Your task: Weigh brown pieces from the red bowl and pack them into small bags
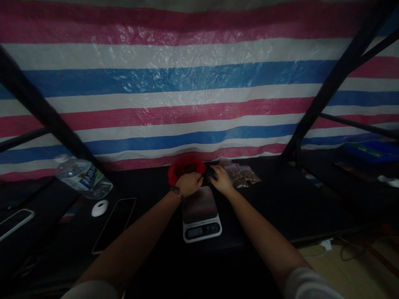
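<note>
My left hand [189, 184] reaches over the near edge of a red bowl [172, 177] with dark contents. Its fingers are closed together, and what they hold, if anything, cannot be made out. Just to the right, my right hand [222, 181] has its thumb and fingers curled about a small dark thing, too dim to name. The two hands nearly meet behind a white kitchen scale [201, 211] with a dark plate and a lit display. Clear bags of brown bits [245, 175] lie beyond my right hand.
A plastic bottle [85, 177] leans at the left, near a white mouse-like object [99, 208] and a phone [116, 224]. Another phone [15, 222] lies farther left. Dark slanted posts [324, 91] flank the striped sheet [193, 79]. A blue tray [374, 151] sits far right.
</note>
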`<state>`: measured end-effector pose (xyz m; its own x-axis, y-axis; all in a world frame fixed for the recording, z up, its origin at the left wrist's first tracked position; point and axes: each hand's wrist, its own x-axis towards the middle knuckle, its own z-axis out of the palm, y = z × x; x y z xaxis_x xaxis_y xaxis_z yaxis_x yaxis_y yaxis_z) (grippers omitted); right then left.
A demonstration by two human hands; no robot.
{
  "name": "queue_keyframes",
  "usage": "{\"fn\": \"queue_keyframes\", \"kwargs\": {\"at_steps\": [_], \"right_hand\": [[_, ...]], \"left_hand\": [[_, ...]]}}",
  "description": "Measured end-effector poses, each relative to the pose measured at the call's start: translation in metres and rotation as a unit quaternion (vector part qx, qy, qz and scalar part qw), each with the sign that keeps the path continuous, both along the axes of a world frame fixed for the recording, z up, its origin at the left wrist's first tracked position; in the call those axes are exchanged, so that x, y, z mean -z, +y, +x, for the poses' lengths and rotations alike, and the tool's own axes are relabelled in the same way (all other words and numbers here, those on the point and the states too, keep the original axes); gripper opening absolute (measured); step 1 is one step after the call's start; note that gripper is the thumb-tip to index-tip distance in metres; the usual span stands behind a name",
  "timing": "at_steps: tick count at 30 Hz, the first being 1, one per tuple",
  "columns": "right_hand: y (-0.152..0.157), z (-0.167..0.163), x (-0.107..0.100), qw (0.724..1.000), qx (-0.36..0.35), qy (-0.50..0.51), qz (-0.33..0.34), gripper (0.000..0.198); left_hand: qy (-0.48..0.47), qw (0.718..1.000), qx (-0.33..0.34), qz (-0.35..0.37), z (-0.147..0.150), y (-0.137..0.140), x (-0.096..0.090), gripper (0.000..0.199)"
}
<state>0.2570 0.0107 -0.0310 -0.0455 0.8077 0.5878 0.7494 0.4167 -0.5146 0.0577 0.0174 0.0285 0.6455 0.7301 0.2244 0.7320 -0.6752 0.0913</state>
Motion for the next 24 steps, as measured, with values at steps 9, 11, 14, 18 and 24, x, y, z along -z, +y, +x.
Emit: {"fn": "queue_keyframes", "kwargs": {"at_steps": [9,11,14,18,24], "right_hand": [[0.009,-0.002,0.031,1.000,0.000,-0.011,-0.026,0.036],[0.004,0.000,0.030,1.000,0.003,0.001,-0.026,0.035],[-0.001,-0.001,0.028,0.999,-0.011,0.026,-0.030,0.035],[-0.003,-0.005,0.024,0.997,-0.037,0.046,-0.042,0.035],[-0.005,-0.006,0.018,0.996,-0.044,0.058,-0.053,0.035]], "left_hand": [[0.073,0.988,0.136,-0.018,0.007,-0.048,0.013,0.028],[0.063,0.985,0.157,-0.017,0.005,-0.049,0.013,0.028],[0.038,0.983,0.178,-0.017,0.003,-0.050,0.012,0.029],[-0.006,0.980,0.193,-0.049,-0.003,-0.050,0.012,0.030],[-0.055,0.976,0.193,-0.086,-0.016,-0.044,0.014,0.021]]}}
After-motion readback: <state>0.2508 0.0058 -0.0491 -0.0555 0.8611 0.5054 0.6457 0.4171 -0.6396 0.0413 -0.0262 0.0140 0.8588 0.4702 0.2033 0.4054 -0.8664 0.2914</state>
